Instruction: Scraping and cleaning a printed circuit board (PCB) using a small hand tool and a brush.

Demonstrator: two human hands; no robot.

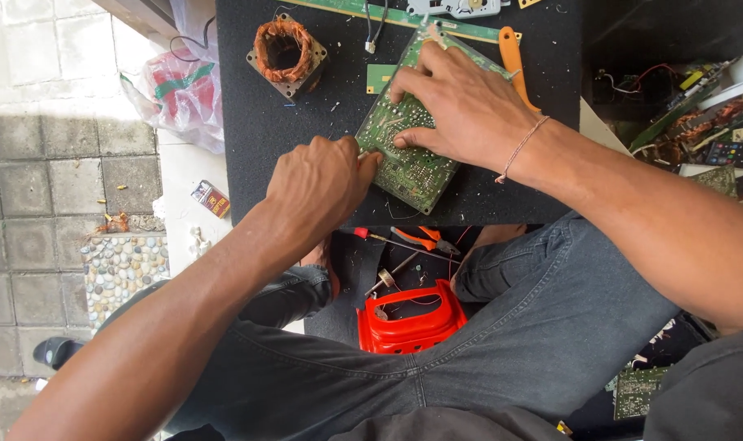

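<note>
Red basket (411, 320): sitting on the floor between the person's knees, nearest the camera, below the circuit board; loose wires and a small part are lying in it.
Pliers (424, 238): lying with orange handles just beyond the basket, under the table edge, below the circuit board.
Left hand (322, 184): clenching around a thin tool whose pale tip is touching the circuit board's left edge; the fingers are curled tight, and the tool itself is mostly hidden.
Circuit board (408, 131): lying tilted, solder side up, on the black table (265, 139).
Right hand (461, 106): pressing flat on the circuit board, fingers spread and holding it down, gripping nothing.
Orange tool handle (512, 61): lying beside the circuit board's right edge, partly under the right hand.
Copper coil (288, 53): standing well left of the circuit board's far end.
Risk: the tool tip is working close to the right thumb; if it slips off the edge it could jab that thumb or gouge a trace, and if the right hand eases off, the board could skid.
</note>
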